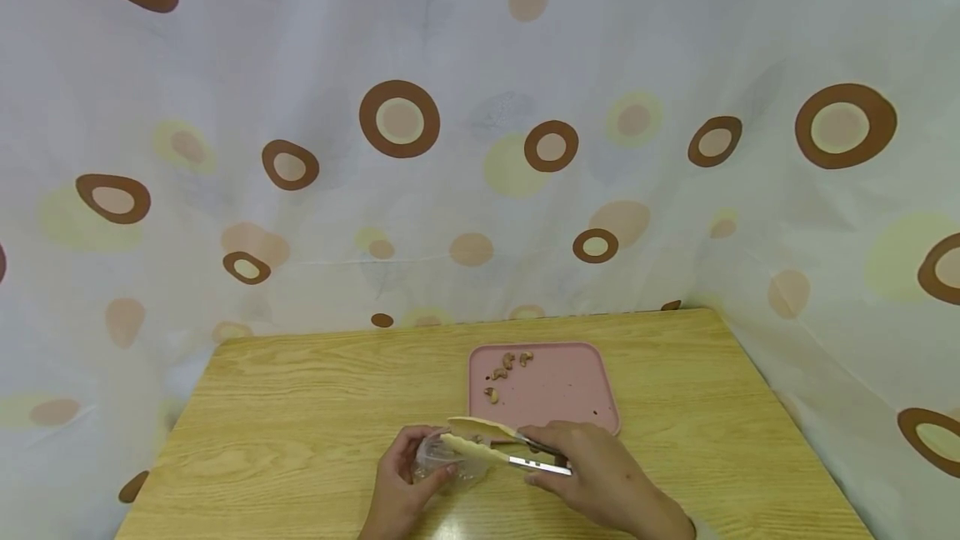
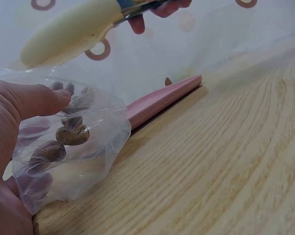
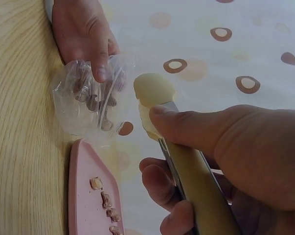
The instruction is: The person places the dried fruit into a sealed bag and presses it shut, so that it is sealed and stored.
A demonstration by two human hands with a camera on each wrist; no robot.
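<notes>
My left hand [image 1: 401, 473] grips a clear plastic bag [image 1: 431, 454], its thumb pressing on the side. Through the plastic several brown-skinned cashews [image 2: 73, 135] show in the left wrist view. In my right hand [image 1: 600, 473] is a pair of tongs [image 1: 477, 448] with cream-coloured tips and metal arms. The tips are slightly parted over the bag's mouth, and I see no nut between them. Beyond the hands lies a pink tray [image 1: 558, 382], where several cashews [image 1: 508, 362] sit toward the far left corner.
A wooden table [image 1: 322, 407] carries everything. Small dark crumbs [image 1: 596, 412] dot the tray. Behind the table and along its right side hangs a patterned curtain [image 1: 465, 215] with brown and beige ovals.
</notes>
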